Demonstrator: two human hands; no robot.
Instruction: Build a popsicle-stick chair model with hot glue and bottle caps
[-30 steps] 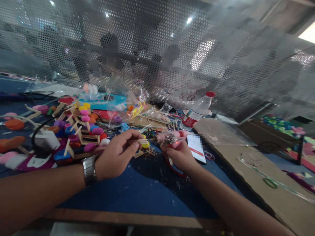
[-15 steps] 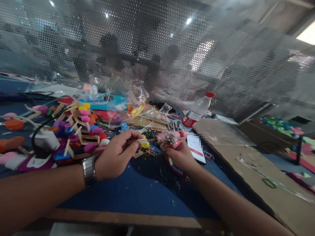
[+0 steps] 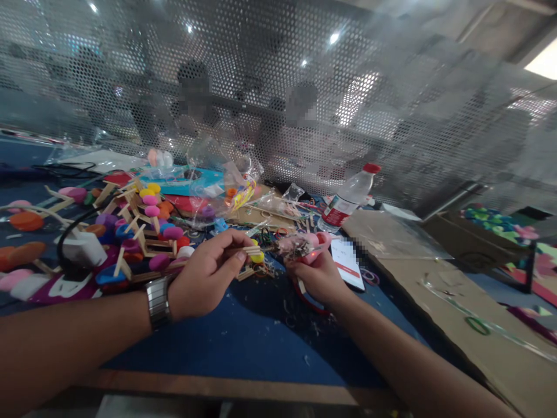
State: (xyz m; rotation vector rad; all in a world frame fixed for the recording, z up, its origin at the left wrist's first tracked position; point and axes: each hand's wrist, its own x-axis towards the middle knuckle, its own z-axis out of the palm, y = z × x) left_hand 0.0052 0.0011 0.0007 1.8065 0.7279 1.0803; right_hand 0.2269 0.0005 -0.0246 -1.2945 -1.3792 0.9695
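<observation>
My left hand (image 3: 204, 276), with a metal watch (image 3: 157, 302) on its wrist, pinches a small piece made of wooden sticks (image 3: 249, 251) with a yellow cap on it. My right hand (image 3: 317, 277) is wrapped round a pink glue gun (image 3: 310, 245), whose glue-crusted nozzle points left and meets the end of the sticks. Both hands hover just above the blue table mat (image 3: 256, 337).
A pile of finished stick pieces with coloured caps (image 3: 143, 232) lies at the left beside a white plug (image 3: 82, 248). Plastic bags (image 3: 226, 186), a water bottle (image 3: 348, 200), a phone (image 3: 347, 262), cardboard sheets (image 3: 456, 302) and a perforated screen (image 3: 278, 87), with people behind it, surround the work.
</observation>
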